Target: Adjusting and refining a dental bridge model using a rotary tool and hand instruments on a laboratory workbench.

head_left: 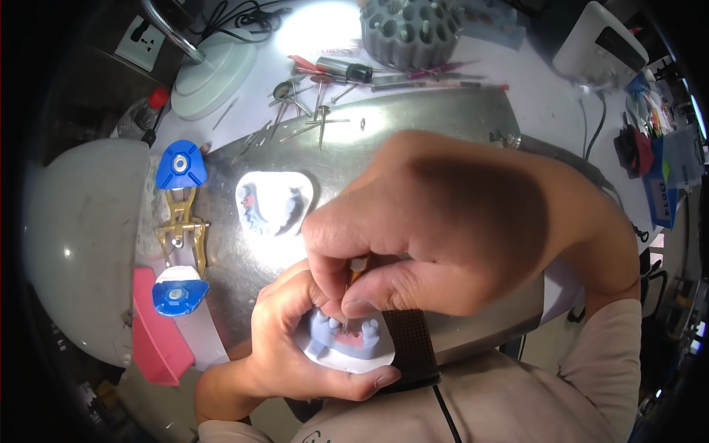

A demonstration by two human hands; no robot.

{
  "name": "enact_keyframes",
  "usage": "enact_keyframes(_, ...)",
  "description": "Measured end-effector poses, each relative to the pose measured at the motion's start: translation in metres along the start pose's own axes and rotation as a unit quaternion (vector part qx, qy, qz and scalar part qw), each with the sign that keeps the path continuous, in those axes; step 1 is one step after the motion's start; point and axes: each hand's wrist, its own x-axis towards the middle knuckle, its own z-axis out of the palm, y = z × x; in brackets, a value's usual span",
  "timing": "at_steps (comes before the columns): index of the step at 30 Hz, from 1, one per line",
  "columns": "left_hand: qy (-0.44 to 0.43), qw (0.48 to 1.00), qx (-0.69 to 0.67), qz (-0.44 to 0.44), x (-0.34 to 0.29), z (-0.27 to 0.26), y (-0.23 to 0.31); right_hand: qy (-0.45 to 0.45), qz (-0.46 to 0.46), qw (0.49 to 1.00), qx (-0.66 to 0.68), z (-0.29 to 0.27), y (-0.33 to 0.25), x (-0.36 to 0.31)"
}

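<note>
My left hand (281, 336) is closed round a dental model (347, 359), a white base with blue-grey teeth and a pink gum area, near my body. Above it my right hand (436, 221) pinches a small driver-like hand tool (357, 273) with a gold-coloured handle. The tool's thin metal tip points down at the pink gap between the teeth; whether it touches cannot be made out. My right fingers hide part of the handle. A second dental model (301, 198), white with blue-grey teeth, lies on the metal sheet left of my right hand.
A brass articulator (179, 225) with blue end plates lies at the left, beside a pink tray (155, 332). Several burs and discs (323, 114) lie beyond the models, before a grey tool holder (410, 37). A lamp base (210, 81) stands at the far left.
</note>
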Motion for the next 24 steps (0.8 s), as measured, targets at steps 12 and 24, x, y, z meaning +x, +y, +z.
enact_keyframes(12, -0.018, 1.000, 0.017, -0.010, 0.001, 0.001, -0.001, -0.020, -0.040, 0.991, -0.123, 0.001, -0.001, -0.001)
enact_keyframes(24, -0.025, 0.999, 0.032, 0.015, -0.002, 0.000, 0.002, -0.024, -0.035, 0.992, -0.122, 0.004, -0.003, 0.001)
